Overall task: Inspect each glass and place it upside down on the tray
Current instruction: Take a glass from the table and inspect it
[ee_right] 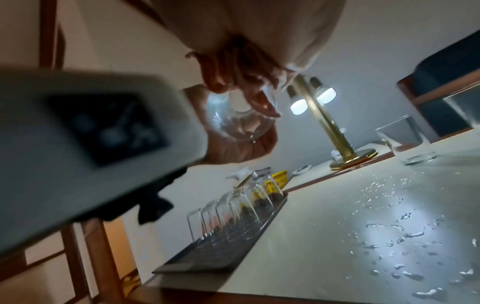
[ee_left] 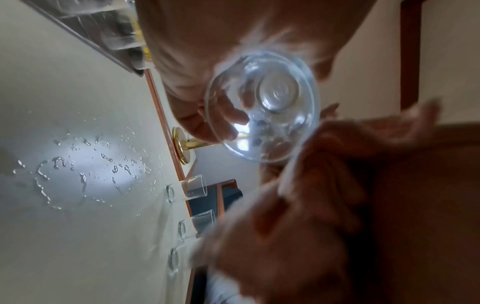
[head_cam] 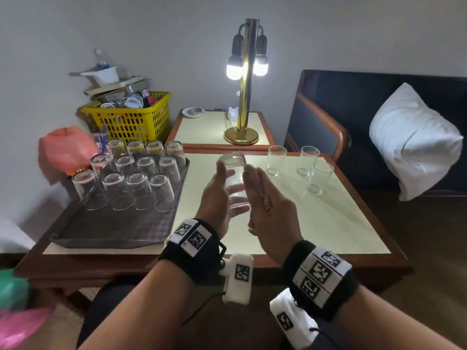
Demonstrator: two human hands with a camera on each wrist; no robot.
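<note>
A clear glass point(head_cam: 233, 178) hangs tilted above the table, its base pointing away from me, held between both hands. My left hand point(head_cam: 222, 183) wraps it from the left, thumb up along the side. My right hand point(head_cam: 257, 188) closes on it from the right. In the left wrist view the glass point(ee_left: 262, 107) shows its round end; in the right wrist view fingers curl over the glass point(ee_right: 239, 121). The dark tray point(head_cam: 113, 231) at the left holds several upside-down glasses point(head_cam: 141, 190). Three upright glasses point(head_cam: 307, 160) stand at the table's far right.
Water drops point(ee_right: 402, 236) lie on the cream tabletop under the hands. A lit brass lamp point(head_cam: 243, 97) stands on the side table behind. A yellow basket point(head_cam: 131, 117) and pink bag point(head_cam: 65, 147) sit behind the tray. A sofa with a white pillow point(head_cam: 414, 140) is at the right.
</note>
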